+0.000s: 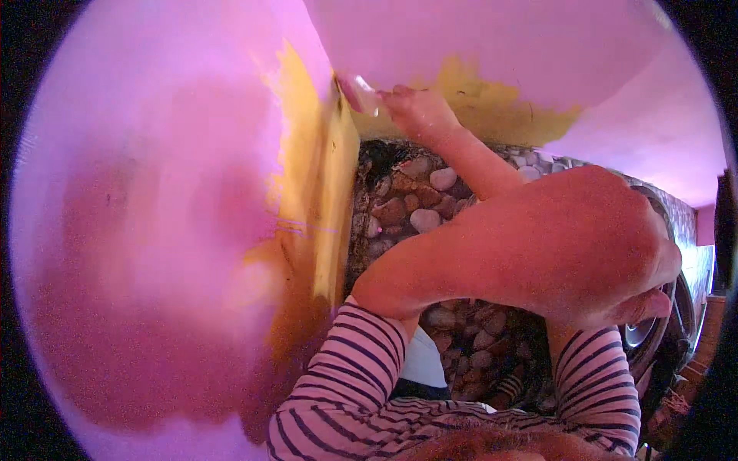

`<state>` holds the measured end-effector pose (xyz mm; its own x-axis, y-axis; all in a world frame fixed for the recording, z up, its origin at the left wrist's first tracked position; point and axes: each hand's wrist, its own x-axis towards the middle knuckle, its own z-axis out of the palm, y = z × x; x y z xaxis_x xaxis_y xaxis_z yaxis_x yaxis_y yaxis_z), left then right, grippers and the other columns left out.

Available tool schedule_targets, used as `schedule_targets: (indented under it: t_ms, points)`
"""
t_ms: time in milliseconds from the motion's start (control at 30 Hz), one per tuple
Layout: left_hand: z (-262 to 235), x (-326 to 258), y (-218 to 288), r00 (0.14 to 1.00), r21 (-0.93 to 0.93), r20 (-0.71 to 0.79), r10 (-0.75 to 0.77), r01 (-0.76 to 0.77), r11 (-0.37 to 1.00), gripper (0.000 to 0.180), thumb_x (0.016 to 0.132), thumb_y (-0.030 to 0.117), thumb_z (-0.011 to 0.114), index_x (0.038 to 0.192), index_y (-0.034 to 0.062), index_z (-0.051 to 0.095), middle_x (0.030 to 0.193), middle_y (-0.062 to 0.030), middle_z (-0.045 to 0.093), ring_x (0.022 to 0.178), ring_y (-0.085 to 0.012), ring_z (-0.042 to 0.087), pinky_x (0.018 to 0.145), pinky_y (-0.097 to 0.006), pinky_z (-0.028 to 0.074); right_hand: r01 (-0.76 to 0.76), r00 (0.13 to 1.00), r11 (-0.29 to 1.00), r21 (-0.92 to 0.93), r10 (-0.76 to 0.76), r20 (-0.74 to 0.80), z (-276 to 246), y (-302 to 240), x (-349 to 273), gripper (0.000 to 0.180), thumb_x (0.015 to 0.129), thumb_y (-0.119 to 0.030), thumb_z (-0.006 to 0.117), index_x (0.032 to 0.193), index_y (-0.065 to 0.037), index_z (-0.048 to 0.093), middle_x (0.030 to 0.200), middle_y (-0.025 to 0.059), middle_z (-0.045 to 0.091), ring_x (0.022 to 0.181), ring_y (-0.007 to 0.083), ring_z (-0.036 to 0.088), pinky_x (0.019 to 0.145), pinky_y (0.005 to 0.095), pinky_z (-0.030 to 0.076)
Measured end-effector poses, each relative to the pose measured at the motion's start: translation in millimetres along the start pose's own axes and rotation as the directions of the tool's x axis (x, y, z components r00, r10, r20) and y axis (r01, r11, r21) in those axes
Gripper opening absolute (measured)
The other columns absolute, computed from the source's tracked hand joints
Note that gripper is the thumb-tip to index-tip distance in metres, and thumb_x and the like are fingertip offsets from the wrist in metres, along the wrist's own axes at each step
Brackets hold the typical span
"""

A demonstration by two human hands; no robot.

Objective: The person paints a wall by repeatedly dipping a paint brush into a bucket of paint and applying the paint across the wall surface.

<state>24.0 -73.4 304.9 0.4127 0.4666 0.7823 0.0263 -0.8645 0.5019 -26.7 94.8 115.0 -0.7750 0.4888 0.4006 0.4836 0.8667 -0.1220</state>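
I can make out a brush (357,94), blurred, pinkish with a pale, shiny part. It's held tilted, its far end at the pink-and-yellow wall corner (349,121).

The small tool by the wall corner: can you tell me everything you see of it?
The small tool looks flat and pinkish, with a bright whitish edge on the side near the right hand, whose fingers grip it. It slants up and left, its far end at the wall corner, apparently touching. Blur hides its material and exact kind.
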Motion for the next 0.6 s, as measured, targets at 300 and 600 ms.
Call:
schedule_targets:
  t_ms: [300, 600]
  points:
    - [25.4, -11.8, 9.9, 0.914, 0.008, 0.317, -0.253, 0.265, 0.964, 0.026, 0.083, 0.025, 0.061, 0.075, 0.001, 0.066, 0.069, -0.021, 0.065, 0.068, -0.0371, 0.066, 0.065, -0.047, 0.054, 0.142, 0.933, 0.8, 0.583, 0.089, -0.349, -127.7, 13.3, 9.4, 0.03, 0.09, -0.03, 0.059, 0.109, -0.007, 0.066, 0.087, 0.0167, 0.066, 0.081, 0.0376, 0.064, 0.073, 0.044, 0.053]
    - [222.1, -112.2, -22.4, 0.392, 0.156, 0.771, -0.502, 0.649, 0.745, 0.037, 0.088, 0.037, 0.057, 0.087, 0.002, 0.067, 0.082, -0.0234, 0.066, 0.081, -0.0424, 0.065, 0.073, -0.054, 0.052, -0.137, 0.888, 0.983, 0.124, 0.067, 0.456, -251.4, 81.4, -163.3, 0.032, 0.089, -0.033, 0.059, 0.101, -0.004, 0.067, 0.086, 0.0192, 0.066, 0.081, 0.0395, 0.062, 0.074, 0.0463, 0.05]
